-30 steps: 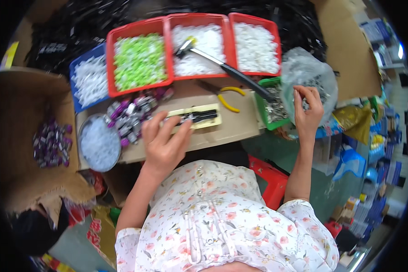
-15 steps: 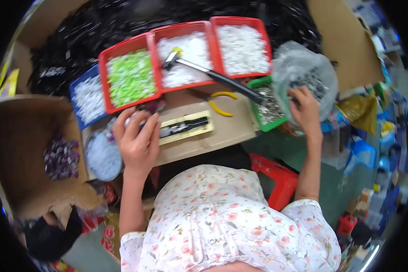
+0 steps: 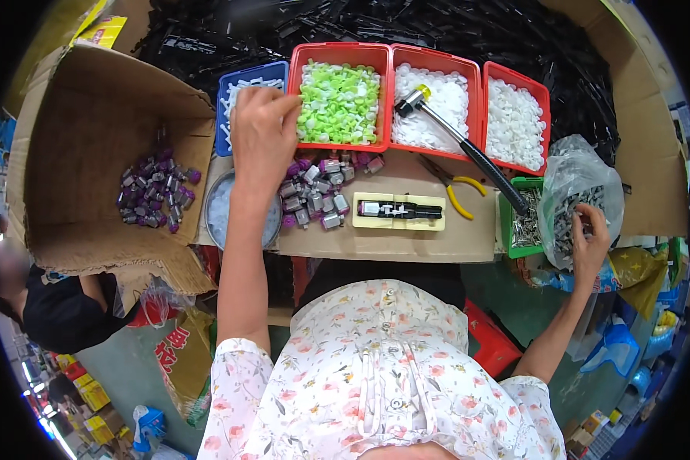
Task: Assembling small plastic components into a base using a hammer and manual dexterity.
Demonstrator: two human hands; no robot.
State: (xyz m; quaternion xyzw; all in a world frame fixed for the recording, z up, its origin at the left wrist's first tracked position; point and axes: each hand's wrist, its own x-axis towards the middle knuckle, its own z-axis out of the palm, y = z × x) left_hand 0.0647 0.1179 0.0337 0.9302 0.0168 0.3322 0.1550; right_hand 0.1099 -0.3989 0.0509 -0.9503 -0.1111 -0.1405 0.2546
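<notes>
My left hand [image 3: 262,130] reaches over the near right side of a blue tray [image 3: 222,138] of small white plastic pins [image 3: 245,86], beside a red tray of green and white pieces [image 3: 337,103]. Its fingers are curled together, their tips hidden. My right hand [image 3: 590,244] is at a clear plastic bag [image 3: 583,165] of small grey metal parts [image 3: 571,215], thumb and fingers pinched; what they hold is too small to tell. Between the hands, a cream holder [image 3: 400,223] bears a black assembly [image 3: 418,211] with a silver motor [image 3: 369,208] at its left end.
Small purple-ended motors [image 3: 314,192] lie left of the holder; more fill a cardboard box [image 3: 61,169]. A hammer [image 3: 468,146] rests across red trays of white pieces [image 3: 510,119]. Yellow-handled pliers [image 3: 460,198], a green tray [image 3: 523,251] and a round container [image 3: 207,222] stand nearby.
My left hand has left the cream holder and moved up and left to the blue tray. My right hand stays at the bag, its fingers lower at the near side. The whole view has shifted.
</notes>
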